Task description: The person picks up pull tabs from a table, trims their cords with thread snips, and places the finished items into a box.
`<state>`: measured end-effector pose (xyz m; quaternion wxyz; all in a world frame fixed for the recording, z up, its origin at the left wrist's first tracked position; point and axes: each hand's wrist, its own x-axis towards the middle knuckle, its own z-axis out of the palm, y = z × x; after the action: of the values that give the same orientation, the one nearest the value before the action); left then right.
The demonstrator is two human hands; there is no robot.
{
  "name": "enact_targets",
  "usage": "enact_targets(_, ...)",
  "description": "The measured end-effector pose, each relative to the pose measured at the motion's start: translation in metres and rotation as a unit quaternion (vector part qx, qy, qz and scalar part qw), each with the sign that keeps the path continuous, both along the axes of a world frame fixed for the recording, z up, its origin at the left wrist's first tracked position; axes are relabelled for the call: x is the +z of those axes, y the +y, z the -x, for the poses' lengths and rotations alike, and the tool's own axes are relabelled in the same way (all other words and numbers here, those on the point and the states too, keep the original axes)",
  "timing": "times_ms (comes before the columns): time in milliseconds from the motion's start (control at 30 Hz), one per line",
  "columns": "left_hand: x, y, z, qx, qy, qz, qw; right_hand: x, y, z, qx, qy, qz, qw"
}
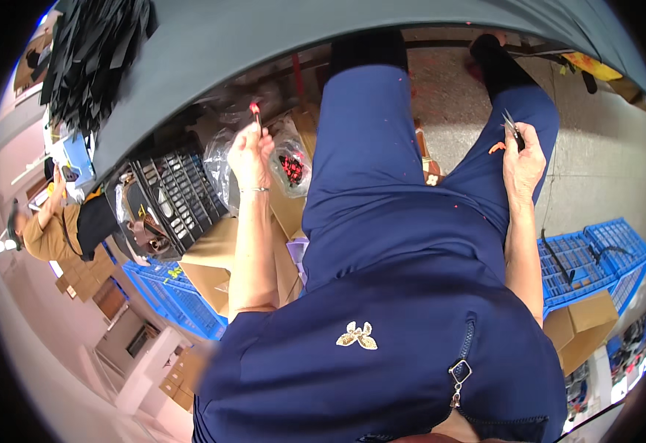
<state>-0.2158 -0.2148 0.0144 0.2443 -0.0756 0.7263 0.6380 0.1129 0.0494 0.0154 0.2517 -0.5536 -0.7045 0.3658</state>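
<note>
My left hand point(251, 159) is closed, pinching a small dark piece with a bright red tip point(255, 108) that points up from the fingertips. Out over my right thigh, my right hand point(523, 166) grips a pair of small thread snips point(513, 130), their pointed blades angled up and to the left. A short orange scrap point(497, 148) shows beside the right fingers; whether they hold it I cannot tell. Just right of my left hand, an open clear plastic bag point(306, 181) holds many small red and black pieces point(291, 169).
A grey-green tabletop point(264, 29) spans the far side, with a heap of black strips point(98, 59) at its left. A black crate point(179, 192), blue crates point(182, 295) and a cardboard box point(212, 247) stand left. More blue crates point(581, 266) are right. A co-worker point(53, 229) is far left.
</note>
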Motion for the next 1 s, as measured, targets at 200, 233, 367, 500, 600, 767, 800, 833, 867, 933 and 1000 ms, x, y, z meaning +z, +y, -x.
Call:
enact_targets(200,-0.095,-0.111,-0.019,0.113,-0.054,0.095,0.987,0.002,-0.001,0.004,0.013,-0.102,-0.030,0.994)
enact_targets(233,-0.108,-0.124,-0.021,0.151,-0.074,0.109,0.980,0.001,-0.001,0.005,0.010,-0.069,-0.018,0.997)
enact_targets(367,-0.138,-0.156,-0.022,0.270,-0.065,0.226,0.934,-0.004,0.003,0.006,0.033,-0.073,-0.036,0.996)
enact_targets(500,-0.129,-0.121,-0.019,0.200,-0.021,0.212,0.956,-0.002,0.003,0.002,0.022,-0.036,-0.029,0.999)
enact_targets(600,-0.089,-0.068,-0.027,0.056,0.091,0.134,0.985,-0.016,0.002,-0.002,0.019,0.020,-0.027,0.999)
enact_targets(767,0.014,0.050,-0.053,-0.166,0.311,0.027,0.935,-0.011,0.005,0.001,-0.066,0.098,0.079,0.990)
enact_targets(800,0.033,0.071,-0.058,-0.189,0.364,-0.011,0.912,-0.002,0.005,0.005,-0.088,0.124,0.119,0.981)
enact_targets(833,0.051,0.091,-0.058,-0.196,0.370,-0.021,0.908,-0.001,0.005,0.003,-0.089,0.131,0.119,0.980)
enact_targets(867,0.064,0.115,-0.057,-0.258,0.461,-0.040,0.848,-0.004,0.006,0.000,-0.092,0.136,0.119,0.979)
enact_targets(933,0.090,0.160,-0.060,-0.308,0.559,-0.064,0.767,-0.006,0.005,-0.001,-0.103,0.142,0.116,0.978)
enact_targets(1000,0.108,0.205,-0.063,-0.333,0.598,-0.069,0.726,-0.005,0.006,-0.002,-0.106,0.135,0.117,0.978)
